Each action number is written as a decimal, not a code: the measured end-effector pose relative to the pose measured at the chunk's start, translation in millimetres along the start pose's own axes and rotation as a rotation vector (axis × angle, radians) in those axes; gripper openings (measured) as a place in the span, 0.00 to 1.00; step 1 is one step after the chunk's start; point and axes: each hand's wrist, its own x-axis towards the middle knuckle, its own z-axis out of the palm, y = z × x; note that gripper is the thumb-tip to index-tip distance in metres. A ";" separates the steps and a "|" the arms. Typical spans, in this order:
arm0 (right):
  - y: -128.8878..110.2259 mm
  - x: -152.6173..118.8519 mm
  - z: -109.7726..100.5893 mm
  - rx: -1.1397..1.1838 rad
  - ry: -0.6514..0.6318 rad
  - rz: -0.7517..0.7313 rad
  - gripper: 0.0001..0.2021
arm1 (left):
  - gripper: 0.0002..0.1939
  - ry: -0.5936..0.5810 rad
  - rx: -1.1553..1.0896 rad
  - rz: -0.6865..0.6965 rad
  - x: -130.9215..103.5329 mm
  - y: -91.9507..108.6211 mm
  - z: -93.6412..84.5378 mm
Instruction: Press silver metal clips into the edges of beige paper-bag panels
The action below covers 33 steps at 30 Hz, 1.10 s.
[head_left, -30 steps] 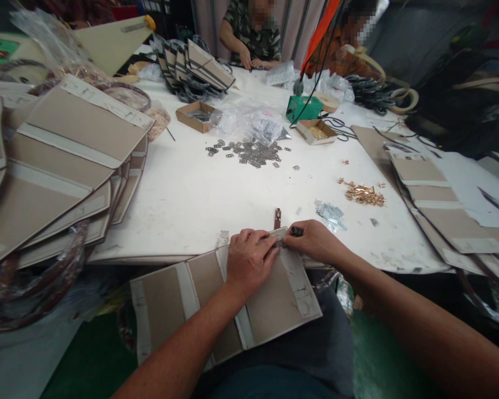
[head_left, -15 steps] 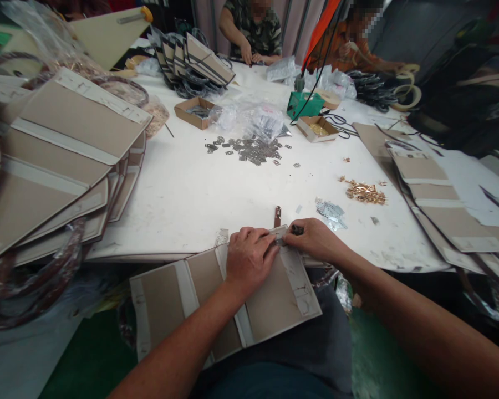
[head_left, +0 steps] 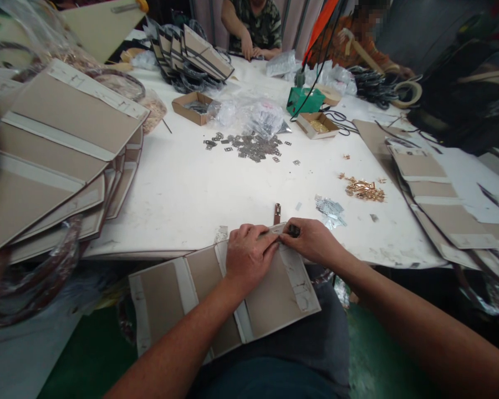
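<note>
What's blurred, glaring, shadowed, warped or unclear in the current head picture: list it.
Head view: the stacked panels at left look stretched and soft toward the frame edge; head view: highlights glint off the clear plastic bag on the white tabletop; head view: dark shadow pools beneath its right front edge; head view: the dark piece in the right hand's grip is too small to identify.

At the table's [head_left: 199, 194] near edge, the left hand [head_left: 249, 255] is touching a board [head_left: 272, 302], the right hand [head_left: 311, 238] gripping a tool [head_left: 293, 230].
</note>
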 end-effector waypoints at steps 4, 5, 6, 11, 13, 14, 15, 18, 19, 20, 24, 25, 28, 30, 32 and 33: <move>0.8 1.4 1.9 0.017 -0.002 0.019 0.08 | 0.09 0.011 -0.005 -0.011 1.1 0.6 0.5; 0.7 1.9 1.8 0.020 -0.005 0.020 0.08 | 0.09 0.016 -0.006 -0.014 1.6 0.9 0.8; 0.8 2.5 1.5 0.022 -0.007 0.020 0.08 | 0.09 0.021 -0.008 -0.017 2.2 1.4 1.0; 5.3 3.8 -1.8 0.106 -0.035 0.013 0.09 | 0.06 0.037 0.003 -0.035 5.6 4.5 1.5; 8.5 3.4 -3.1 0.164 -0.039 0.001 0.08 | 0.05 0.031 0.016 -0.032 7.1 5.2 1.2; 9.8 2.9 -3.8 0.189 -0.039 -0.001 0.08 | 0.05 0.028 0.020 -0.027 7.8 5.3 1.0; 10.8 2.4 -4.4 0.209 -0.037 0.003 0.08 | 0.05 0.025 0.022 -0.022 8.3 5.3 0.8; 11.7 0.7 -5.7 0.234 -0.038 0.020 0.07 | 0.04 0.020 0.016 -0.017 9.0 4.7 0.6; 11.7 0.5 -5.9 0.237 -0.040 0.023 0.07 | 0.05 0.019 0.011 -0.020 9.0 4.5 0.7; 11.7 0.5 -5.9 0.240 -0.040 0.025 0.08 | 0.05 0.018 0.006 -0.023 9.0 4.4 0.8; 11.8 1.9 -5.4 0.242 -0.048 0.048 0.08 | 0.05 0.017 -0.010 -0.037 9.3 4.6 1.5; 11.7 2.4 -5.5 0.240 -0.053 0.052 0.08 | 0.05 0.015 -0.011 -0.039 9.4 4.6 1.6; 10.6 3.9 -6.3 0.218 -0.063 0.037 0.07 | 0.06 0.008 -0.018 -0.036 9.3 4.3 1.8; 9.9 5.0 -6.4 0.188 -0.073 0.028 0.08 | 0.08 0.001 -0.023 -0.031 8.9 3.6 2.1; 9.5 6.2 -5.3 0.167 -0.080 0.031 0.08 | 0.09 -0.007 -0.021 -0.023 8.6 3.0 2.4; 9.4 6.5 -4.1 0.166 -0.074 0.033 0.07 | 0.09 -0.012 -0.017 -0.020 8.7 2.7 2.4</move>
